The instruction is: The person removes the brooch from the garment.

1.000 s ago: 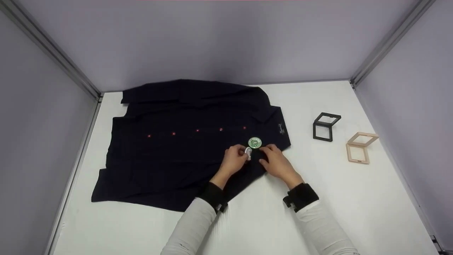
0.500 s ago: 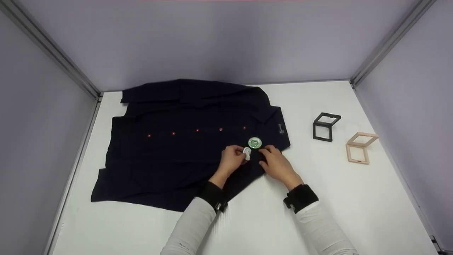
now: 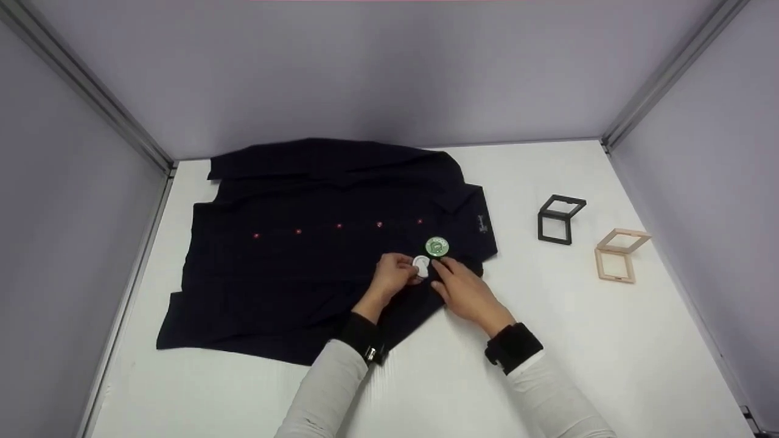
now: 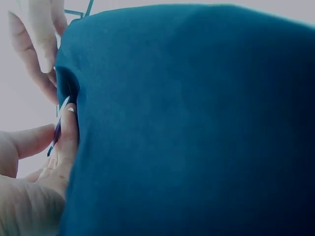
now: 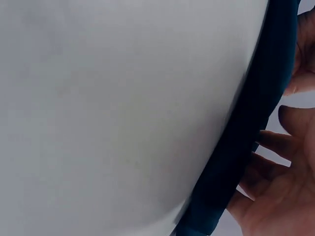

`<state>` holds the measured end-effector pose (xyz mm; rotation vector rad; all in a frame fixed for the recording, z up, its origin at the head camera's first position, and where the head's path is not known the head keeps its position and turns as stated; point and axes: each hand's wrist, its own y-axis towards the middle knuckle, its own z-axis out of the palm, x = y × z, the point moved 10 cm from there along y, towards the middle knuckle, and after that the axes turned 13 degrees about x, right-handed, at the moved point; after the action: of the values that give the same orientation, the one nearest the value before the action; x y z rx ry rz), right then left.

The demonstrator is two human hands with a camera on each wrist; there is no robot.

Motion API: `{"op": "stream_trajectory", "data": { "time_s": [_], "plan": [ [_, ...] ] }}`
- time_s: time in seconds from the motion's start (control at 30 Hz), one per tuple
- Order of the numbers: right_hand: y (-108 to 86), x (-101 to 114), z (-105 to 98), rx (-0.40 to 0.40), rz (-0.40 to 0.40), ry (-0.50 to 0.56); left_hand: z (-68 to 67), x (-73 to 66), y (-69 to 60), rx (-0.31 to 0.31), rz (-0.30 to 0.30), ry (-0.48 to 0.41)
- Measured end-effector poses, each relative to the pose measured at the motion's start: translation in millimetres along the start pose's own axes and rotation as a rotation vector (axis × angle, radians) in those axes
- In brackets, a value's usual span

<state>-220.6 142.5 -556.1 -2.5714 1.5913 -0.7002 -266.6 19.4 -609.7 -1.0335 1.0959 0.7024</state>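
Observation:
A dark navy button-up shirt (image 3: 292,261) lies spread flat with its collar toward the right. A round green badge (image 3: 437,246) sits face up on its chest. Just below the green badge, my left hand (image 3: 389,278) pinches a round white badge (image 3: 421,266) between thumb and fingers. From the left wrist view, this badge (image 4: 60,123) appears edge-on against the cloth. My right hand (image 3: 467,293) rests on the shirt beside the white badge, fingertips on the fabric. In the right wrist view its thumb stands apart from the fingers (image 5: 275,142), which touch the cloth.
On the right of the white table (image 3: 608,340) stand an opened black frame (image 3: 555,226) and an opened beige frame (image 3: 616,267). Grey panels (image 3: 377,73) enclose the back and both sides.
The white badge has turned so more of its pale round side faces up, and it has shifted slightly left and down with my left hand. My right hand has moved left toward it.

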Motion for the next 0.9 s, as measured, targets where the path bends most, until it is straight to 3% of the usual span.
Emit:
{"op": "stream_trajectory", "data": {
  "time_s": [0.2,0.47,0.9],
  "plan": [
    [-0.2,3.8,8.7,0.033,0.035,0.012,-0.4,0.7,0.1,0.017,-0.003,-0.022],
    [0.2,6.8,14.0,0.037,0.020,-0.024,0.1,0.8,0.0,0.018,0.011,-0.026],
    [1.6,1.0,19.4,0.124,-0.003,0.067,4.3,-3.1,0.4,0.003,-0.003,0.024]
  ]
}}
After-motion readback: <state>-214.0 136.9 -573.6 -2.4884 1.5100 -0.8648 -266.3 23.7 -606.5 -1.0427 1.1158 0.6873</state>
